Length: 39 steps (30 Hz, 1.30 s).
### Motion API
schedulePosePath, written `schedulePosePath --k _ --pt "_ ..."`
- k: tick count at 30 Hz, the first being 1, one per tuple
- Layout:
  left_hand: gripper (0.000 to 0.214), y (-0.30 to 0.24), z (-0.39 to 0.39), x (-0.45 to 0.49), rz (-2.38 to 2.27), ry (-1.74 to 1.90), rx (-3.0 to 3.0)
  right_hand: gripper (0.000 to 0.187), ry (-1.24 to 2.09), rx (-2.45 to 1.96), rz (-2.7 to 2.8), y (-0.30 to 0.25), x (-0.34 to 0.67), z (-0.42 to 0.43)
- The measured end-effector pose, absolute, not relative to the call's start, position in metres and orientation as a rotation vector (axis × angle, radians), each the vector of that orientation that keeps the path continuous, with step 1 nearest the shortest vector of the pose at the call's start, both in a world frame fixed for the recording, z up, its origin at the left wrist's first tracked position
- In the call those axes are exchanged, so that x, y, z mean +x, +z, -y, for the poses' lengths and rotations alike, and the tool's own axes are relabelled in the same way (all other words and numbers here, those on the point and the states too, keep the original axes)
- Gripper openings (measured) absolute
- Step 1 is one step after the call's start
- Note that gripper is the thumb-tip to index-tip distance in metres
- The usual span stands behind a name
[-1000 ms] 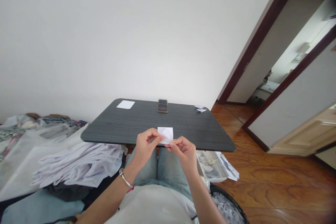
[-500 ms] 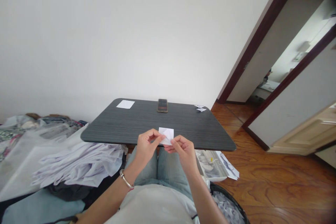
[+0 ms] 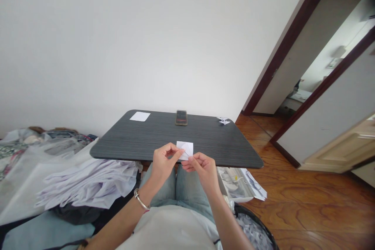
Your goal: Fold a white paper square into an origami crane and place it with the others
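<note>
White wall fills the upper part of the view, and an open doorway [image 3: 322, 70] with dark trim is seen at the right above a reddish wooden floor [image 3: 307, 203]. Dark grey, wood-grained table [image 3: 140, 140] stands in the middle against the wall. To its left a heap of white sheets [image 3: 88, 183] is piled on a cluttered surface. A round bin [image 3: 258, 230] holding crumpled paper is seen at the lower right, beside the person's knees, which are clad in blue jeans [image 3: 187, 187].

On the far edge of the table a flat white sheet [image 3: 140, 116] lies at the left, a phone [image 3: 181, 117] is propped in the middle, and a small folded paper figure [image 3: 224, 120] rests at the right; all three are well apart.

Just above the near edge of the table a small folded paper [image 3: 185, 150] is held up between both hands. The left hand [image 3: 164, 162], with a silver bracelet [image 3: 140, 200] on its wrist, is closed on the paper's left lower edge with thumb and fingers. The right hand [image 3: 202, 167] is pinched on its lower right corner. The two hands are close together, nearly touching.
</note>
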<state>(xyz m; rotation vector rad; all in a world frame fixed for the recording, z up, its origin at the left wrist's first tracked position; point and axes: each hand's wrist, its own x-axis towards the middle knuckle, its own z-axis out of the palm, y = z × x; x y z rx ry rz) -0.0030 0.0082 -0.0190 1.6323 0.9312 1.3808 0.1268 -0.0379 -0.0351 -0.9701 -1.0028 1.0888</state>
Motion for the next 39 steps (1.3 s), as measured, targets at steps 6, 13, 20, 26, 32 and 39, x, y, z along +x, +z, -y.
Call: schedulePosePath --k 6,13,20,26,32,39 --pt "0.020 -0.0219 -0.0112 -0.0028 -0.965 1.407 1.633 0.029 1.116 -0.962 1.028 -0.0347 0.1276 0.0369" --pt "0.021 -0.0207 -0.0119 -0.0033 -0.999 1.424 1.675 0.031 1.148 -0.918 1.070 -0.0353 0.1318 0.0354" --pt "0.021 -0.0203 -0.0101 -0.0021 -1.031 1.434 1.746 0.030 1.112 -0.980 1.047 -0.0357 0.1287 0.0351" --pt "0.021 -0.0220 -0.0096 -0.0009 -1.021 1.453 1.716 0.032 1.107 -0.957 1.069 -0.0364 0.1274 0.0357" --pt "0.020 -0.0217 -0.0072 -0.0011 -0.991 1.383 1.781 0.028 1.145 -0.938 1.049 -0.0392 0.1273 0.0312" --pt "0.018 -0.0237 -0.0057 0.0015 -0.960 1.341 1.755 0.027 1.097 -0.942 1.084 -0.0380 0.1294 0.0308"
